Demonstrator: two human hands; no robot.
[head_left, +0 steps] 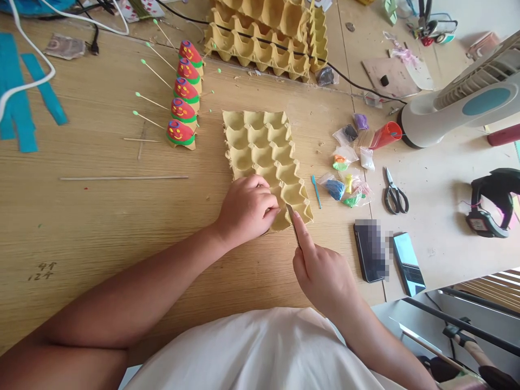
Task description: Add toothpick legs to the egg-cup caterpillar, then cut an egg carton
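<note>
A yellowish cardboard egg tray (262, 138) lies on the wooden table in front of me, its cups facing up. My left hand (248, 210) is closed on its near left part, fingers curled into the cups. In my right hand (323, 273) is a thin-bladed knife (293, 223), the index finger stretched along its back. The blade tip touches the tray near its lower right corner, and the handle is mostly hidden by my palm. Up and to the left stands a row of several painted egg-tray cups (182, 111) with smiling faces and green-tipped sticks.
Bags of coloured clay (335, 188), scissors (395, 195) and two phones (408, 262) lie on the right. Beyond them stand a white fan (439, 114) and a red cup (388, 134). More egg trays (260, 49) are stacked at the back. A thin stick (124, 177) lies on the left.
</note>
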